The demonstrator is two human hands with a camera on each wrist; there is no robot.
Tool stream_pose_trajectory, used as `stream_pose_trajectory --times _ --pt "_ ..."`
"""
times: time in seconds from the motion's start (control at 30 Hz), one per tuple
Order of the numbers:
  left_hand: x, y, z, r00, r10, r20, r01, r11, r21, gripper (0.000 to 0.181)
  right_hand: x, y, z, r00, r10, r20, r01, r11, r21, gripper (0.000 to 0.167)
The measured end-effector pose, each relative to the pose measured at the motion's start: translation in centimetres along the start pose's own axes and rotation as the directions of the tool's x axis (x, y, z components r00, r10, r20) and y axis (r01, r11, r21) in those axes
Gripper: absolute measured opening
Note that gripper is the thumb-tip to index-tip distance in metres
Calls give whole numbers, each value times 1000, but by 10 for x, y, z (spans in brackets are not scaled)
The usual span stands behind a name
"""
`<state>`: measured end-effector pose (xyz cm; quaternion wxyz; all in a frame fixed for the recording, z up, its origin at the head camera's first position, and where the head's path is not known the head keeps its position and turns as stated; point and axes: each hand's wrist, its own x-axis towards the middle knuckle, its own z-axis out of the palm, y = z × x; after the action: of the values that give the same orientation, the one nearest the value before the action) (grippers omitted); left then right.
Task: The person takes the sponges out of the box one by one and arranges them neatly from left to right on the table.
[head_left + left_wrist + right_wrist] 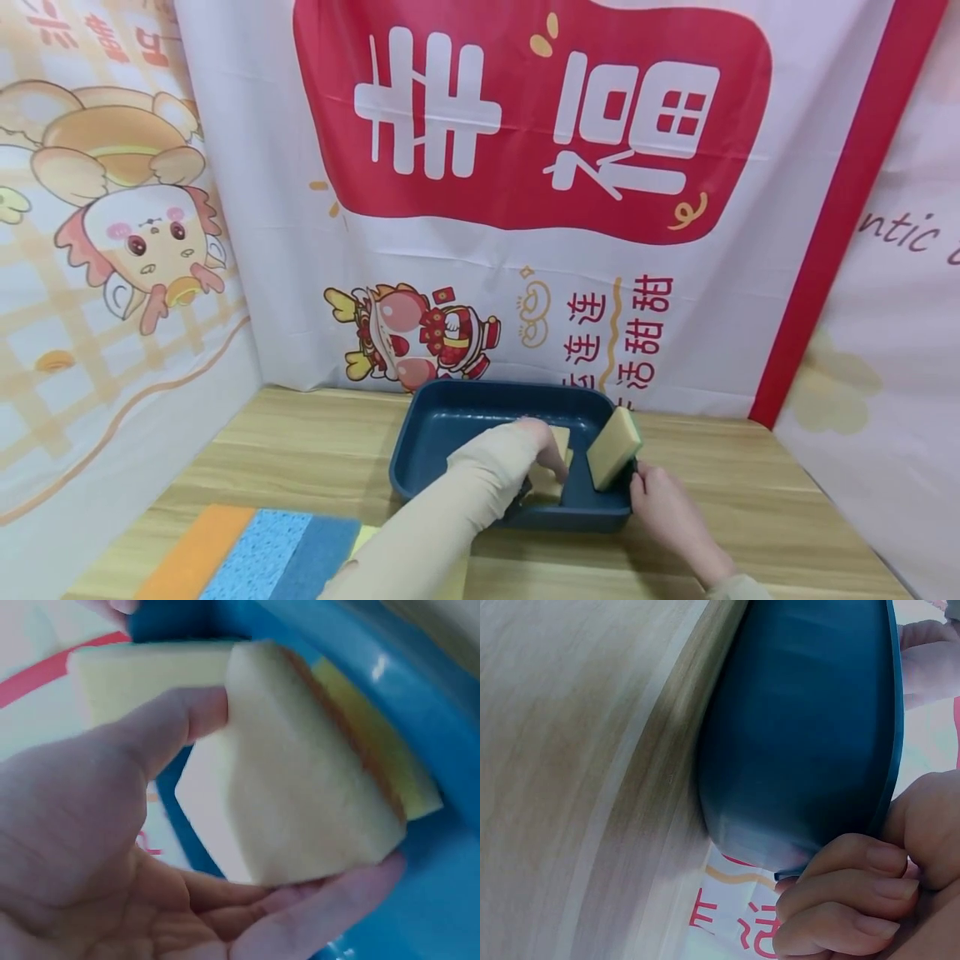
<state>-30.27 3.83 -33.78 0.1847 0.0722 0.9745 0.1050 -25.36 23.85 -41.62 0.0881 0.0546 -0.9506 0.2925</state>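
Observation:
Inside the dark blue tub (450, 450), my left hand (546, 454) grips a pale yellow sponge block (300, 795) with a brownish layer, thumb on one face and fingers beneath. Another yellow piece (412, 780) lies behind it against the tub. A second pale block with a green edge (615, 448) leans upright at the tub's right end. My right hand (671, 508) holds the tub's right rim, its fingers (847, 892) curled at the corner in the right wrist view.
Orange (198, 550), speckled light blue (255, 554) and darker blue (315, 554) sponge pieces lie side by side at the table's front left, with a yellow one partly under my left arm. A printed cloth (285, 333) hangs behind the wooden table (330, 442).

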Motion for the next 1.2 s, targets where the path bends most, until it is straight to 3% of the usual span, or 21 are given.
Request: stream_pose_trajectory --times 0.1,0.23,0.43,0.63,0.87,1.0,1.2 --pt "-7 -3 -1 994 8 -105 -20 993 -115 69 0 1 0 1000 -16 -12 16 1000 -11 21" --pt "-18 -8 -5 979 7 -203 -60 964 -259 54 0 1 0 999 -28 -20 28 999 -18 21" --pt "-35 -13 -9 950 23 -312 -103 965 -242 47 0 -3 0 1000 5 16 -5 1000 2 21" --pt "-54 -13 -8 936 4 -352 -105 958 -268 51 1 -3 -1 1000 7 20 -7 1000 -18 22" --pt "-77 -9 -1 910 23 -415 -136 960 -244 49 -1 -2 -2 999 27 41 -26 999 -27 21" --pt "-88 -8 3 900 28 -435 -148 958 -244 50 -1 -2 -2 1000 0 20 1 999 -47 20" --pt "-100 -8 8 899 39 -436 -157 959 -237 49 0 -2 -1 1000 -6 19 7 998 -61 20"
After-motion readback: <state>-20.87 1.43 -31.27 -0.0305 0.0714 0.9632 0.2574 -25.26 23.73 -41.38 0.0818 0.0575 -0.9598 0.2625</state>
